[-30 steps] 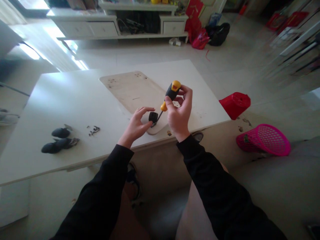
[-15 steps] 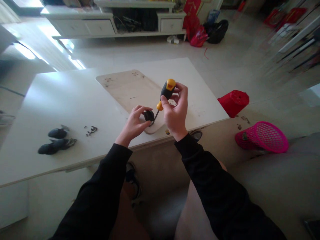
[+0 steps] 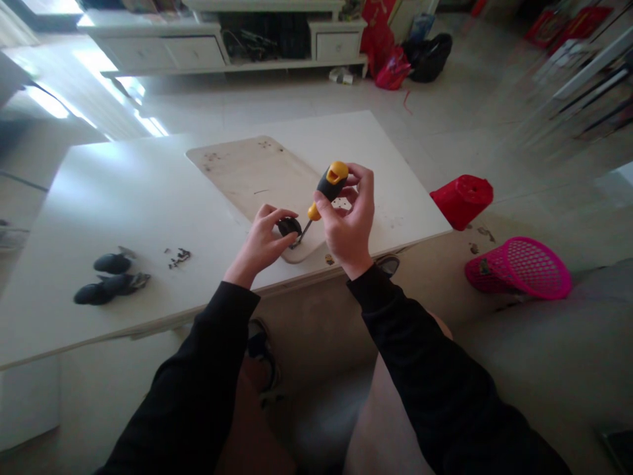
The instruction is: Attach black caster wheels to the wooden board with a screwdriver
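Note:
My left hand (image 3: 264,241) is closed around a black caster wheel (image 3: 289,226), steadying it over the near end of a beige board (image 3: 237,168). My right hand (image 3: 351,218) grips a yellow and black screwdriver (image 3: 332,181), its handle tilted up to the right. The shaft slants down to the metal part of the caster, close to my left thumb; I cannot make out exactly where the tip sits. On the table to the left lie more black casters (image 3: 113,264) with metal plates. Beside them is a small heap of screws (image 3: 180,256).
The white table (image 3: 163,191) has its near edge just above my knees. On the floor to the right stand a red bucket (image 3: 462,201) and a pink mesh basket (image 3: 529,267). A white cabinet (image 3: 168,49) and a black bag (image 3: 430,58) are across the room.
The caster in my left hand has tilted and shifted slightly to the left. The screwdriver's lower end has followed it, its handle leaning a bit more. Both hands keep their hold.

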Demonstrator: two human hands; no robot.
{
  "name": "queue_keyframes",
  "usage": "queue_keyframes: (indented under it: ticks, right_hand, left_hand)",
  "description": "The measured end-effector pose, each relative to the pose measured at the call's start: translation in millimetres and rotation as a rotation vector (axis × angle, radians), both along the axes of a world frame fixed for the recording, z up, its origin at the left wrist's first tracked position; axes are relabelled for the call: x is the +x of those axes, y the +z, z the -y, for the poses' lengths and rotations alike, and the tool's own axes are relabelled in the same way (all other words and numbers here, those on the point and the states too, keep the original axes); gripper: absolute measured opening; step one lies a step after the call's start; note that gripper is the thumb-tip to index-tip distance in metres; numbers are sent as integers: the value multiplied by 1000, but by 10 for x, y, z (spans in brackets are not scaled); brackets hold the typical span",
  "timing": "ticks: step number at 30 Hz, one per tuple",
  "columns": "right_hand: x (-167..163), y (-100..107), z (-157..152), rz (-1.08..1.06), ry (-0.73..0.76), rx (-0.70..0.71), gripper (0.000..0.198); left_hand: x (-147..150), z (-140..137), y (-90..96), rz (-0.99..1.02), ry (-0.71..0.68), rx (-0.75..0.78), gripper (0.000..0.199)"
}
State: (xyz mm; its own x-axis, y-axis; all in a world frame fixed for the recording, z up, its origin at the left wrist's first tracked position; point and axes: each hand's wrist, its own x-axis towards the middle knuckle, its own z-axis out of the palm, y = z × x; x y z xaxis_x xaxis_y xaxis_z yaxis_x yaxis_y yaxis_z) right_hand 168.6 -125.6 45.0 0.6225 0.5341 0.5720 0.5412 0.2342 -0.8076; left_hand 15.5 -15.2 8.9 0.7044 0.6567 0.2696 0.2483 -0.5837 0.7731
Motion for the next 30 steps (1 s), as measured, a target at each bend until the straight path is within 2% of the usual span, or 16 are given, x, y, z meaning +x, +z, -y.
queue_keyframes:
  ticks: [9, 14, 20, 23, 28, 30]
  right_hand:
    - [13, 52, -7, 12, -3, -43, 46]
    - [122, 12, -47, 24, 16, -46, 54]
    - [89, 107, -16, 132, 69, -47, 63]
    - [59, 135, -16, 173, 92, -46, 60]
    - [79, 143, -56, 141, 3, -53, 46]
    - [85, 166, -55, 110, 13, -41, 40]
  left_hand:
    - [11, 4, 2, -31, 31, 43, 26]
    - [30, -4, 13, -14, -13, 19, 26]
    - [73, 47, 52, -16, -62, 26, 22]
    - [96, 77, 59, -47, -55, 41, 20]
    - [101, 95, 68, -90, -57, 95, 15]
    - [103, 92, 67, -73, -58, 98, 13]
